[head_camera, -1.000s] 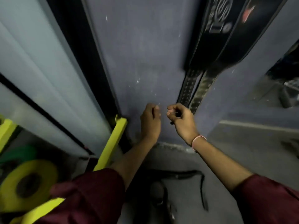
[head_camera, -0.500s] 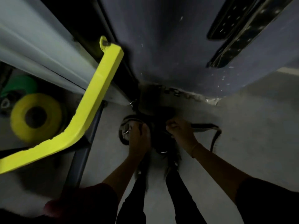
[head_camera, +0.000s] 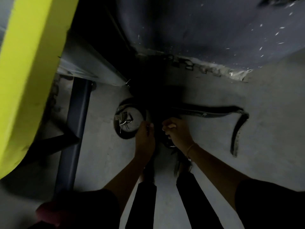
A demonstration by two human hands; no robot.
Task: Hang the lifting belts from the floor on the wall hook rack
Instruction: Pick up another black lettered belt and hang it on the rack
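Both hands, left [head_camera: 145, 138] and right [head_camera: 177, 131], are clenching dark belts [head_camera: 206, 111] lying lengthwise along the floor [head_camera: 264, 129] by the wall's foot [head_camera: 214, 38].

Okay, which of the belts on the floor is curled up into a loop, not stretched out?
The coiled belt by the left hand, its metal buckle showing inside the ring. The other belt trails out long to the right, past the right hand.
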